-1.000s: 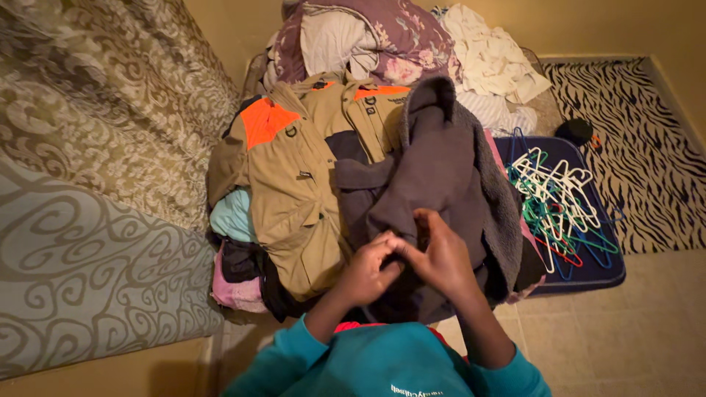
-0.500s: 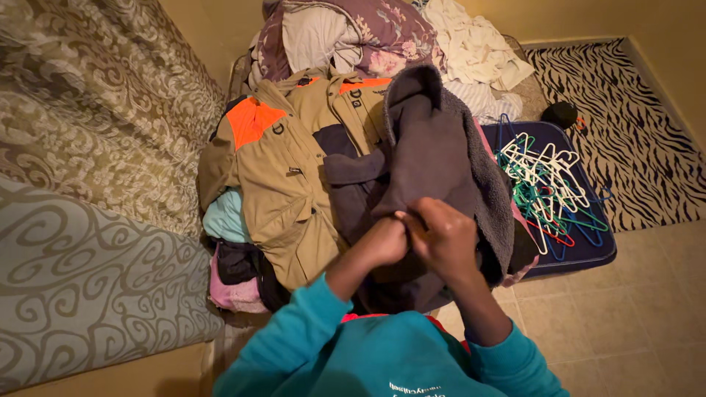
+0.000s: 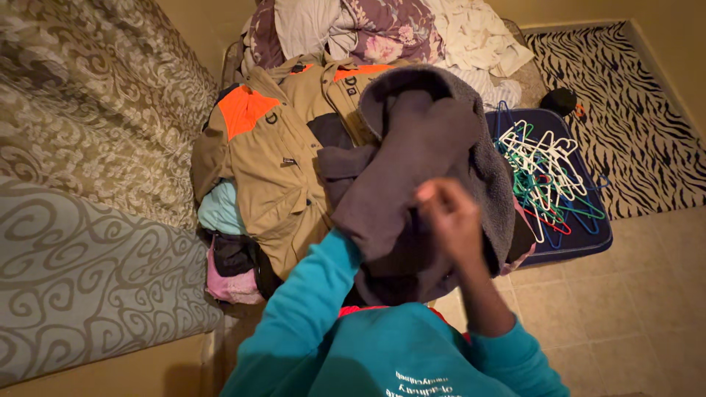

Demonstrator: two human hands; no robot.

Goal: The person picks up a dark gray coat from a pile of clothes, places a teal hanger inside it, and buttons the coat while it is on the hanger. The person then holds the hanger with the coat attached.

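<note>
While a patterned bedspread (image 3: 88, 147) in olive and grey swirls fills the left side of the view, a heap of clothes lies against it, with a pale blue garment (image 3: 219, 209) and a pink one (image 3: 229, 276) showing at its near left edge. Over that heap spreads a tan jacket (image 3: 268, 173) with orange shoulder patches, its front facing up. Just to the right, partly overlapping the jacket, a dark grey fleece-lined garment (image 3: 423, 140) is raised off the pile, its fuzzy lining showing along the right edge. The left arm, in a teal sleeve (image 3: 309, 301), reaches up into this grey garment, and the left hand is wholly hidden inside the cloth, so I cannot tell whether it is clenched or loose. The right hand (image 3: 452, 217) is lifted in front of the garment near its lower middle, fingers curled and pinched onto a fold of the grey cloth, though motion blur softens the detail of the grasp. Behind the pile sit more bundled linens, among them a purple flowered cloth (image 3: 390, 26) and a cream one (image 3: 474, 33). Further right, a dark blue tray (image 3: 599, 239) on the tiled floor holds a tangle of white, green, red and blue plastic hangers (image 3: 548, 173). Beyond it lies a zebra-striped rug (image 3: 632, 110), with a small black object (image 3: 559, 101) at its near corner.
</note>
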